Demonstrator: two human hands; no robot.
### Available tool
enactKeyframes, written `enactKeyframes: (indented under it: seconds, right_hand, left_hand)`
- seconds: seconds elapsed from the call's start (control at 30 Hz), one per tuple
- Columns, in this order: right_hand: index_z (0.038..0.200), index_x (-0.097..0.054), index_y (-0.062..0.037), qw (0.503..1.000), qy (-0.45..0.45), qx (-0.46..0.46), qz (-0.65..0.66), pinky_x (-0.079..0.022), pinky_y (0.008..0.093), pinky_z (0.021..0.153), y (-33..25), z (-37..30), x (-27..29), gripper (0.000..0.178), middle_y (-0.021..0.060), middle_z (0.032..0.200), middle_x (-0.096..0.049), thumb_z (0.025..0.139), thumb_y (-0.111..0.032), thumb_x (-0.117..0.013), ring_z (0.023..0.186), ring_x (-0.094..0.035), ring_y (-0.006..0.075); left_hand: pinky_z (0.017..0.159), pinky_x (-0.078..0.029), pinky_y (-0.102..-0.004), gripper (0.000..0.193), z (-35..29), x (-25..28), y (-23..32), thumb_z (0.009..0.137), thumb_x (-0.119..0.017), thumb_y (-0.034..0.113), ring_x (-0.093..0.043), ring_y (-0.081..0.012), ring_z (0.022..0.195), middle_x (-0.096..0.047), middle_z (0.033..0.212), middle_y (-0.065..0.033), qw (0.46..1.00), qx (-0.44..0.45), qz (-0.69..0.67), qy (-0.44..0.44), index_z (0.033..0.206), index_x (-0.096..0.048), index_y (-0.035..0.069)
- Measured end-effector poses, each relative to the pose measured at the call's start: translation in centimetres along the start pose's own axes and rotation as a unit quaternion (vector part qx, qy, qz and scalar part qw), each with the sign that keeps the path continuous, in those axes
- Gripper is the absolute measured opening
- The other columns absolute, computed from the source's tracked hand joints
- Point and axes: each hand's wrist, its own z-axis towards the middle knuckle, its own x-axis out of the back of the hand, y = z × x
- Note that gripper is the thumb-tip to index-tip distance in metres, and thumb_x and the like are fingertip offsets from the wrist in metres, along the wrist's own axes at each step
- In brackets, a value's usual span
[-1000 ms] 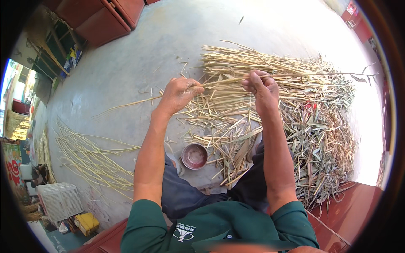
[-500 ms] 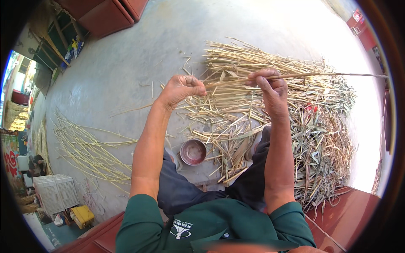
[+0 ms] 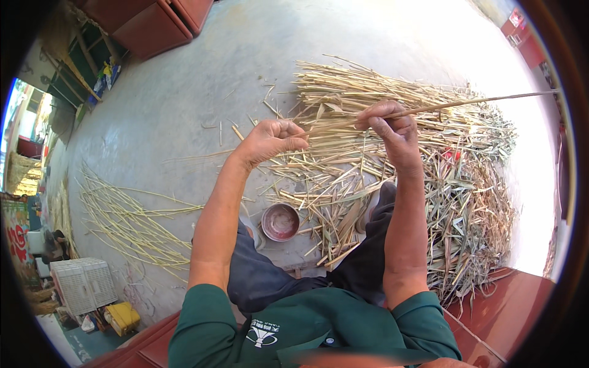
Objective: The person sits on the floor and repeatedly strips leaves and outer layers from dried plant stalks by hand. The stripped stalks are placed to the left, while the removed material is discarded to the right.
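A long thin dry stalk (image 3: 478, 102) runs across in front of me, its far end reaching toward the right rim. My right hand (image 3: 394, 132) pinches it between thumb and fingers. My left hand (image 3: 275, 142) is closed on the same stalk farther left, thumb against fingertips, and a thin end trails out to the left behind the wrist. Beneath both hands lies a large bundle of straw-coloured stalks (image 3: 356, 92), with short cut pieces and dry leaves (image 3: 469, 211) heaped on its near right side.
A round reddish-brown bowl (image 3: 280, 222) stands on the floor between my feet. Peeled yellowish stalks (image 3: 135, 218) are spread at the left. A white plastic crate (image 3: 83, 282) and a yellow box (image 3: 123, 317) sit at lower left. Dark red furniture (image 3: 147, 27) stands at the far left.
My left hand has moved slightly right and downward, closer to the right hand. The stalk now slants more, its right end raised. Both hands keep hold of it.
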Motion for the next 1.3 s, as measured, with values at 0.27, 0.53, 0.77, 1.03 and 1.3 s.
enactKeyframes:
  seconds: [0.27, 0.53, 0.77, 1.03, 1.3]
  right_hand:
    - [0.103, -0.065, 0.0016, 1.000, 0.024, -0.002, -0.013, -0.059, 0.0314, 0.086, 0.5, 0.0, -0.5, 0.008, 0.0132, 0.100, -0.071, 0.097, -0.002, -0.063, 0.094, -0.071, 0.0203]
    - [0.106, -0.065, 0.0010, 0.990, 0.096, -0.104, 0.009, -0.059, 0.0311, 0.085, 4.8, 0.5, -4.6, 0.011, 0.0124, 0.101, -0.072, 0.098, -0.006, -0.064, 0.093, -0.071, 0.0192]
    - [0.106, -0.066, 0.0011, 0.978, 0.140, -0.157, -0.016, -0.059, 0.0279, 0.078, 5.2, 0.9, -4.5, 0.018, 0.0107, 0.096, -0.072, 0.097, -0.015, -0.067, 0.087, -0.071, 0.0170]
    - [0.106, -0.065, -0.0012, 0.966, 0.183, -0.182, 0.006, -0.059, 0.0272, 0.074, 5.0, 0.5, -3.6, 0.019, 0.0103, 0.094, -0.072, 0.098, -0.019, -0.067, 0.084, -0.072, 0.0168]
    - [0.103, -0.068, -0.0011, 0.977, 0.146, -0.152, 0.003, -0.058, 0.0279, 0.075, 5.2, 0.3, -4.6, 0.015, 0.0078, 0.095, -0.072, 0.097, -0.015, -0.066, 0.086, -0.071, 0.0168]
  left_hand:
    - [0.076, -0.052, -0.0280, 0.026, 0.3, 4.6, 0.4, 0.087, -0.079, 0.024, -0.069, -0.0145, 0.082, -0.075, 0.087, -0.0085, 0.973, -0.096, -0.065, 0.197, 0.095, -0.071, 0.001]
    - [0.079, -0.044, -0.0374, 0.021, 0.7, -0.1, 0.8, 0.084, -0.074, 0.024, -0.064, -0.0234, 0.097, -0.070, 0.087, -0.0068, 0.708, -0.431, 0.508, 0.234, 0.095, -0.071, 0.006]
    - [0.071, -0.041, -0.0387, 0.002, 0.4, 2.0, -0.2, 0.079, -0.073, 0.012, -0.062, -0.0238, 0.075, -0.066, 0.072, -0.0057, 0.713, -0.346, 0.583, 0.179, 0.079, -0.072, 0.014]
    - [0.076, -0.043, -0.0386, 0.011, 0.1, 1.5, -0.4, 0.079, -0.078, 0.017, -0.063, -0.0271, 0.079, -0.068, 0.076, -0.0079, 0.821, -0.289, 0.461, 0.170, 0.087, -0.075, 0.009]
    - [0.066, -0.052, -0.0268, 0.014, 2.5, -2.3, -1.8, 0.086, -0.079, 0.015, -0.065, -0.0098, 0.073, -0.073, 0.083, -0.0048, 0.965, -0.189, 0.133, 0.128, 0.093, -0.076, 0.004]
